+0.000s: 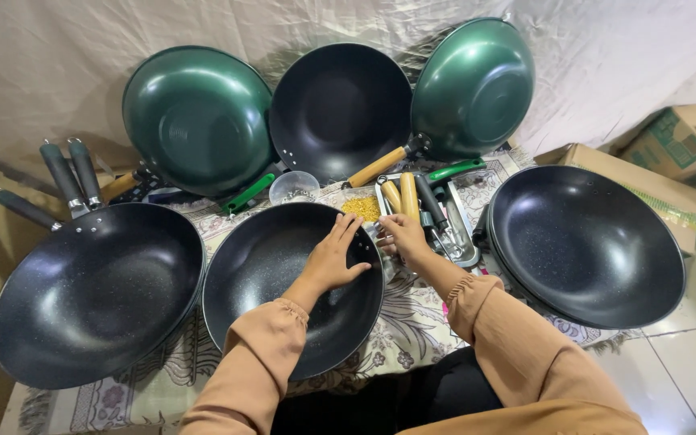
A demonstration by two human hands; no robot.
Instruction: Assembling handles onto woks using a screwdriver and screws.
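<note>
At the middle black wok (283, 274), the left hand (333, 256) lies spread flat on its rim, steadying it, while the right hand (403, 235) pinches something small at the edge.

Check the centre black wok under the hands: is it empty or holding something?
Empty: the centre black wok shows only bare speckled lining; the left hand rests on its rim.

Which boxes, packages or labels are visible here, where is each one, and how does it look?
Long cardboard box: at the right, behind the black wok; brown, with a green and yellow printed strip along its side.
Second cardboard box: far right, behind the first and against the cloth backdrop; brown, with a green printed patch and a little yellow at its top edge.
No screens or signs are in view.
</note>
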